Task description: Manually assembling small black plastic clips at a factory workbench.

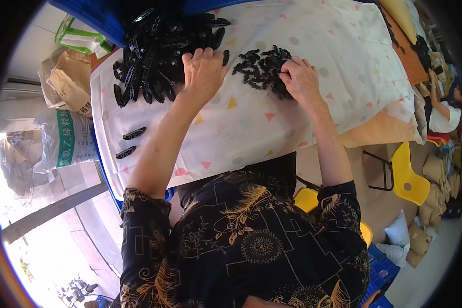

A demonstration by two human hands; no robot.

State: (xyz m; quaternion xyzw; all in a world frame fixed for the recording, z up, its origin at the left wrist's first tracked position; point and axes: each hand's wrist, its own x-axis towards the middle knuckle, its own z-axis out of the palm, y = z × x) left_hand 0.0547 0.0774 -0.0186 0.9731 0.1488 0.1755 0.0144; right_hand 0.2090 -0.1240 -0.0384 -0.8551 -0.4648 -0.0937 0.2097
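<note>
Heap of tiny, knobbly black pieces (251,61): loose on the tabletop, just left of the right hand (300,78).
Right-hand fingers: bent in at the heap's edge, can't tell if they're pinching anything.
Pile of long, narrow black parts with pale outlines (148,64): big messy spread, left of the tiny stuff.
Left hand (204,72): at the long pile's right edge, fingers curled, and honestly can't tell what's in the grip.
Pair of matching long black parts (134,133): off on their own, near the left forearm, one nearer the table's edge.
Tablecloth, white with coloured triangles and grey dots (344,56): under all of it, kinda wrinkled.
Floor on the right: yellow chair with dark legs (409,174), plus a co-worker in a white top (445,119) farther back.
</note>
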